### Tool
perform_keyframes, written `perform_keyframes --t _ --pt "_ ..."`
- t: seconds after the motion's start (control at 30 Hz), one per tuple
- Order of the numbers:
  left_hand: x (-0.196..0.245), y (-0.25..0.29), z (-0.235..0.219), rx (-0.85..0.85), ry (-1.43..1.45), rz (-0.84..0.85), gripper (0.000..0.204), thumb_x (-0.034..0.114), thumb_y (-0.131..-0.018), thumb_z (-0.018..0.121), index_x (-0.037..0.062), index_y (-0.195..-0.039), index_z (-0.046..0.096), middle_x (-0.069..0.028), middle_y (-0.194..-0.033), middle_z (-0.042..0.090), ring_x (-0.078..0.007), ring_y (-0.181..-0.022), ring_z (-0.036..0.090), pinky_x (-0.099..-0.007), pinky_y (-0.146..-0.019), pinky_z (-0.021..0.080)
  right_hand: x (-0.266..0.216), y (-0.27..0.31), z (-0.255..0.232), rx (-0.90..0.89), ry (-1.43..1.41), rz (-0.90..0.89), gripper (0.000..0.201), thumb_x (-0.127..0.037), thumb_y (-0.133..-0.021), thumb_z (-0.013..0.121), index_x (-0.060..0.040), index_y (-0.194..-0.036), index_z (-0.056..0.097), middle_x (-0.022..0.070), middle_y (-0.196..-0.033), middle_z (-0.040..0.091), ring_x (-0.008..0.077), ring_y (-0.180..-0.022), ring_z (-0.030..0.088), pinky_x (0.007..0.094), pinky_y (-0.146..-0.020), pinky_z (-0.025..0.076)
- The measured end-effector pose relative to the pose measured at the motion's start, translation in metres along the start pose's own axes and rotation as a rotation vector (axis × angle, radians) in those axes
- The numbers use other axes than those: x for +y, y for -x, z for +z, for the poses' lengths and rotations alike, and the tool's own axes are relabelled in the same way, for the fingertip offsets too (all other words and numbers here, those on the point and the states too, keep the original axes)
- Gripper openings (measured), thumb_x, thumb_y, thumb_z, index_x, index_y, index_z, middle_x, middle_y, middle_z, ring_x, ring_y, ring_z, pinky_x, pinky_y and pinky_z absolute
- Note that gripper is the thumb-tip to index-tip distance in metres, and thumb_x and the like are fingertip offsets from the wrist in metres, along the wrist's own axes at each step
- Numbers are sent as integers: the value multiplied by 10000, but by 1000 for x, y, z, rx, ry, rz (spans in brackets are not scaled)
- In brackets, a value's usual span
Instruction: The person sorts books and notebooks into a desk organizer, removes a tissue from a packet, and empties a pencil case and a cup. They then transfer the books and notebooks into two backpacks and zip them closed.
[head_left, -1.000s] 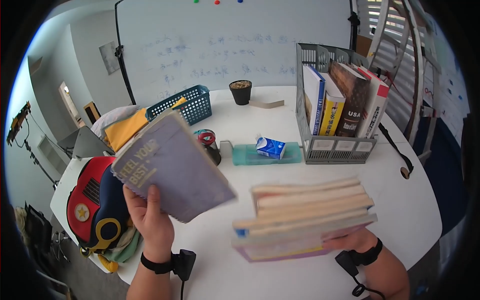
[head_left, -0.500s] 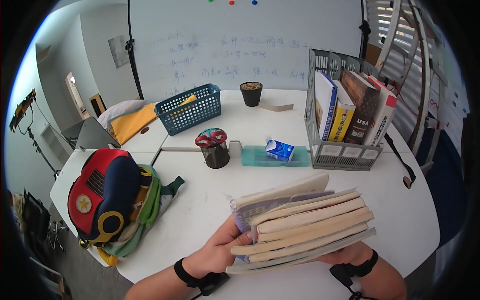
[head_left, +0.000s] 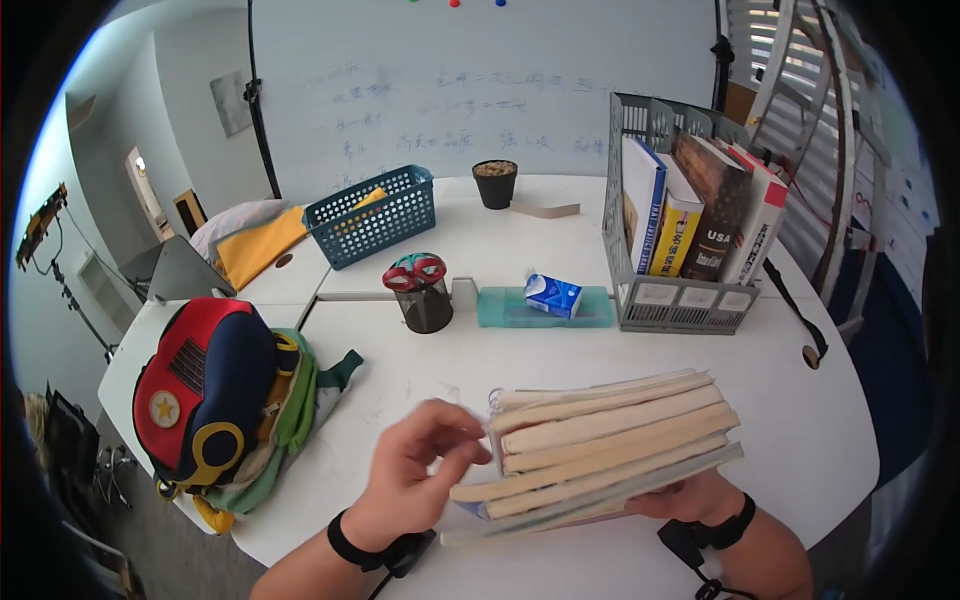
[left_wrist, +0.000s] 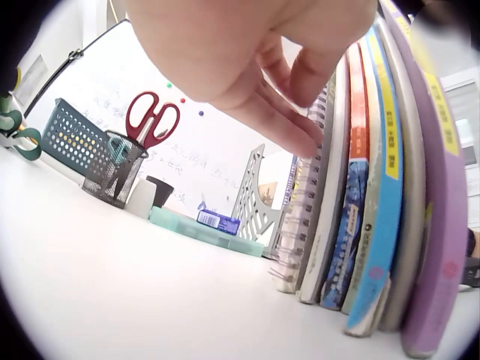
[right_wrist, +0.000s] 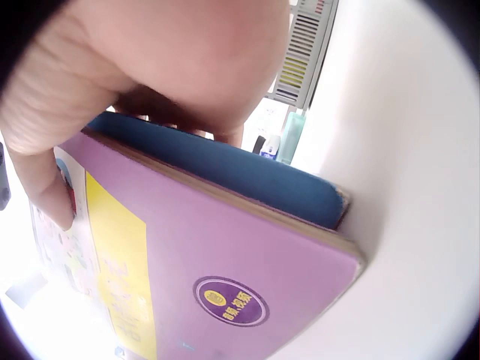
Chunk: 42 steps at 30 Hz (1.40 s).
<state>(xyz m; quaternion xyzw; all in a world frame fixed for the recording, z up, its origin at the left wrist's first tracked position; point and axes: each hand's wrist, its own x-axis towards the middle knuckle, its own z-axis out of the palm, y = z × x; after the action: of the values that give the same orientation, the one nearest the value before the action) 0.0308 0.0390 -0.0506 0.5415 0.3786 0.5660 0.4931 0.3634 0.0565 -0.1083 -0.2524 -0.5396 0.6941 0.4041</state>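
My right hand (head_left: 695, 497) grips a stack of books (head_left: 615, 425) from the right, over the near table. In the right wrist view one digit lies across the purple book's (right_wrist: 217, 232) cover, while other fingers reach behind a blue-covered book (right_wrist: 247, 176). My left hand (head_left: 412, 478) is at the stack's left end, fingers bent and thumb apart. The left wrist view shows its fingertips at the wire binding of a spiral notebook (left_wrist: 298, 225), the outermost item. Several spines stand side by side there, their lower ends close over the white table.
A grey file rack (head_left: 685, 318) holding several books stands at the back right. Centrally are a teal case (head_left: 595, 308) with a blue-white box (head_left: 553, 296) and a pen cup (head_left: 427, 310) with scissors. A red-navy backpack (head_left: 205, 390) lies left; a basket (head_left: 375, 225) and pot (head_left: 495, 187) stand behind.
The purple-grey spiral notebook moved from the left hand's raised hold down onto the right hand's stack. The left hand then loosened and shifted to the stack's left end. The pages drew closer together.
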Motion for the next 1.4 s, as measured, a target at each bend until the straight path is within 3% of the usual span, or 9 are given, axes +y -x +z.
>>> perform_keyframes --t 0.13,0.23,0.47,0.73,0.8,0.87,1.0,1.13,1.4 --pt "8 -6 -34 -389 -146 235 330 184 -881 901 -3 -1052 690 -115 -991 706 -206 -883 697 -291 -845 535 0 -5 -5 3 344 -243 621 -88 -849 912 -23 -1405 643 93 -1316 733 173 -1186 685 334 -996 579" --pt "8 1 -16 -253 -502 269 402 177 -840 944 -20 -1099 707 -117 -988 758 -221 -866 754 -297 -829 575 -9 -8 0 24 276 -178 697 -114 -817 952 -20 -1424 624 94 -1351 712 174 -1231 659 355 -1037 560" --pt "9 -5 -31 -253 -364 235 246 8 -887 831 -43 -1106 729 -156 -998 814 -249 -901 819 -310 -842 617 -4 -12 -18 20 91 -187 998 -167 -678 1057 -13 -1505 521 89 -1453 643 185 -1292 614 391 -1099 520" --pt "50 -13 -50 -434 -501 46 182 -36 -804 831 -42 -977 773 -162 -908 790 -212 -817 754 -301 -786 567 -17 -7 -3 134 257 -64 822 -91 -778 986 -16 -1469 548 75 -1374 677 179 -1251 625 372 -1053 539" --pt "35 -4 -58 -389 -490 50 180 -61 -794 826 -27 -966 784 -140 -899 792 -192 -845 747 -319 -801 578 -19 -7 0 156 219 -54 772 -86 -821 955 -16 -1473 547 78 -1361 680 177 -1238 628 366 -1049 539" --pt "26 2 -68 27 -345 163 181 -50 -842 799 -17 -1018 773 -101 -945 787 -165 -862 736 -316 -803 590 -19 -11 -1 103 293 -206 710 -121 -878 913 -17 -1477 546 83 -1352 679 173 -1214 630 367 -1045 537" --pt "12 -25 -102 410 -139 457 284 16 -994 687 -11 -1270 626 -92 -1177 732 -174 -996 723 -346 -904 584 -20 -14 2 145 158 -198 708 -142 -875 916 -17 -1471 554 80 -1349 678 168 -1208 627 368 -1048 527" --pt "9 -30 -81 549 -76 448 263 61 -1038 694 9 -1287 628 -83 -1208 736 -173 -1068 716 -341 -971 562 -15 -10 -15 22 288 -160 730 -115 -868 905 -34 -1495 540 72 -1339 688 157 -1207 625 366 -1062 511" --pt "-24 1 -23 -77 214 -52 318 98 -1084 654 34 -1392 613 -90 -1310 718 -191 -1175 673 -373 -1030 529 -15 -11 1 43 -38 -82 845 -35 -826 909 -68 -1564 498 54 -1389 678 162 -1271 614 366 -1103 491"
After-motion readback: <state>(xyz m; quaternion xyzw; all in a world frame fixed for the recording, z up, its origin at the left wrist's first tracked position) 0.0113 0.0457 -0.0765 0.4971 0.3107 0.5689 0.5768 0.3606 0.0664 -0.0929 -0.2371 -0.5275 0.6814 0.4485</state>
